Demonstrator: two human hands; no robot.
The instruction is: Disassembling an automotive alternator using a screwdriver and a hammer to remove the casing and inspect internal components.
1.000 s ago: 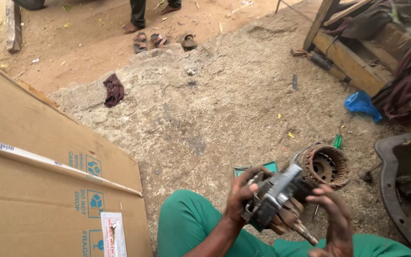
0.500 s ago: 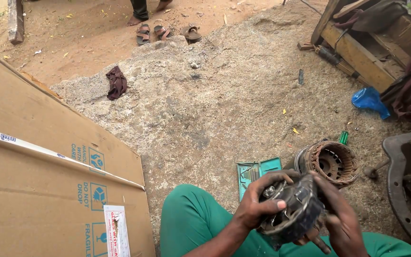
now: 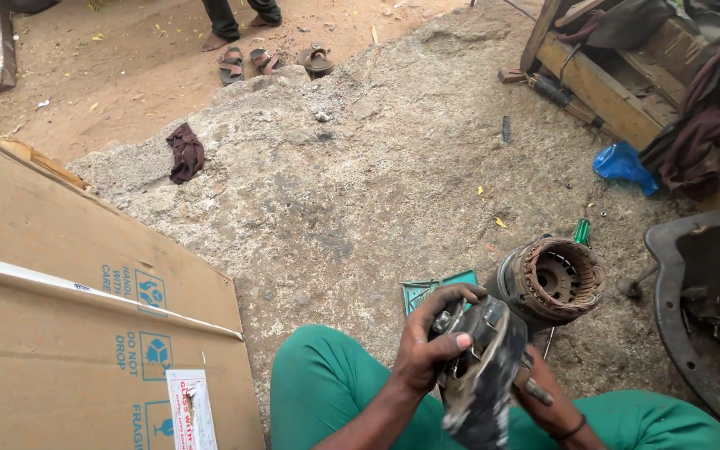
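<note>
1. The dirty grey metal end housing (image 3: 481,375), round and greasy, is held above the green-trousered lap at 6 o'clock.
2. The left hand (image 3: 427,350) closes around its upper edge, the thumb pressed on the rim.
3. The right hand (image 3: 547,400) supports it from beneath; whether those fingers are closed I cannot tell.
4. I judge this step is turning and inspecting the housing; a next move calls for a firm two-hand hold.
5. At 1 o'clock the stator (image 3: 552,282) with rusty copper windings lies on rough concrete (image 3: 377,183).
6. Flat brown cardboard (image 3: 68,317) is at 9 o'clock.
</note>
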